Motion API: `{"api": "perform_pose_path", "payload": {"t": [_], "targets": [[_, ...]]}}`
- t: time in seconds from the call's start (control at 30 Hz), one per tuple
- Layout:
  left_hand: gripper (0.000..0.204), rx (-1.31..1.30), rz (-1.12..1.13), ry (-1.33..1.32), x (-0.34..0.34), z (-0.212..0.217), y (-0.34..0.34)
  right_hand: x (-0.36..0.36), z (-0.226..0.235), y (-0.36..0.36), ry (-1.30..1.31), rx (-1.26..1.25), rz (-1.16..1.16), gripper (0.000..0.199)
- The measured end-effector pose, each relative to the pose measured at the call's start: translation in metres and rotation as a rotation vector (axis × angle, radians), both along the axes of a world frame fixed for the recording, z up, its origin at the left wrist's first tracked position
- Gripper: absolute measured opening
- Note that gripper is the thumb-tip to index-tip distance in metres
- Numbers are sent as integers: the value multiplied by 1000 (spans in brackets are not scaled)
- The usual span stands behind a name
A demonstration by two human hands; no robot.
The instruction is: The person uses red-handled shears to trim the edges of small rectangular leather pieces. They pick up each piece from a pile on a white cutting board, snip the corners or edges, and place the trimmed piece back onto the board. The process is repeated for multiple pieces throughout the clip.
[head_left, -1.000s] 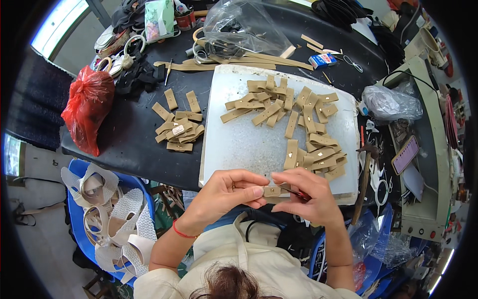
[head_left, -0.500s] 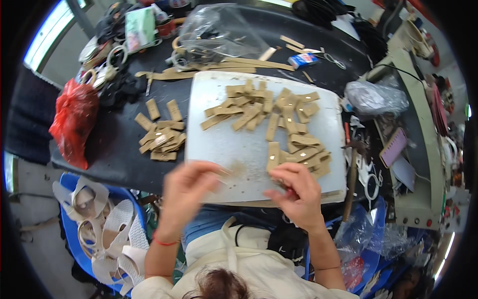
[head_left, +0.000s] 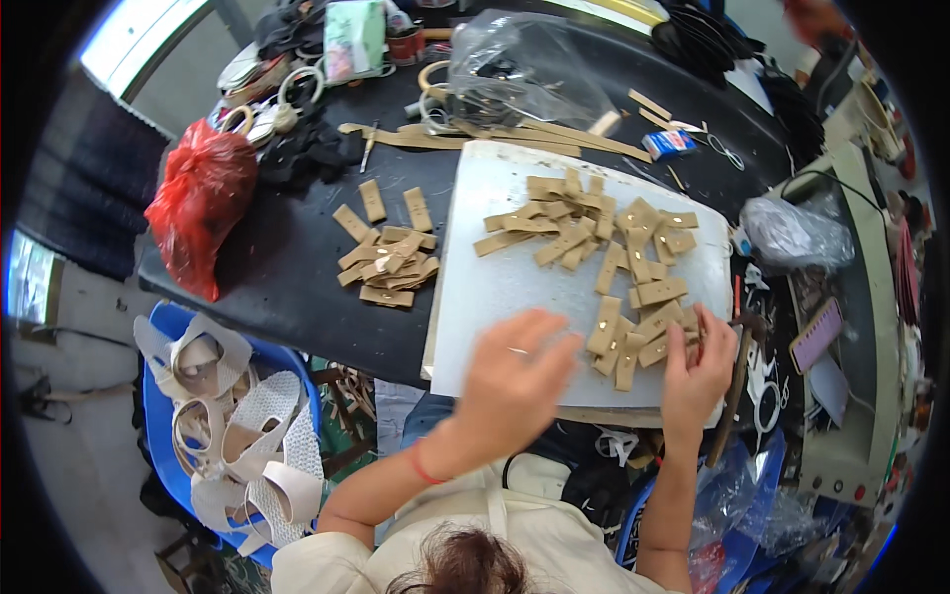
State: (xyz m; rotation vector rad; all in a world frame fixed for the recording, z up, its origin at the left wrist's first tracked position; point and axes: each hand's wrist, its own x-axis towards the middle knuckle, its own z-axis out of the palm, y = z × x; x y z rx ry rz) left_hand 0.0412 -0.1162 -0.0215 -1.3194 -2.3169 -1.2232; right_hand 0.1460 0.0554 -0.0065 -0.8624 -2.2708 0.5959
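Note:
A white board (head_left: 495, 297) lies on a black table (head_left: 287, 287) and carries many tan leather strips (head_left: 594, 228) with small metal studs. My left hand (head_left: 515, 381) hovers over the board's near edge. Its fingers are spread and blurred, with the tips close to a strip (head_left: 604, 327), and nothing shows in it. My right hand (head_left: 698, 371) rests at the board's right corner with its fingertips on the strips there (head_left: 663, 342). I cannot tell whether it grips one.
A smaller heap of tan strips (head_left: 386, 262) lies left of the board, beside a red plastic bag (head_left: 203, 203). A dark tool handle (head_left: 734, 406) sits by my right hand. Below the table stands a blue crate of white straps (head_left: 237, 445). Clear bags (head_left: 524, 69) and clutter fill the back.
Both hands held a small tan piece together near my body. They have since separated and moved forward onto the board, the left to the middle, the right to the right corner.

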Motion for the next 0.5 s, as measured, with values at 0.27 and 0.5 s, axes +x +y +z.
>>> {"api": "perform_pose_path", "payload": {"t": [0.27,0.5], "targets": [[27,-16,-25,-48,17,-18,41,16,-21,-17,-64,166,221,31],[26,275,-90,-213,9,-5,16,3,1,-32,181,-453,209,24]]}}
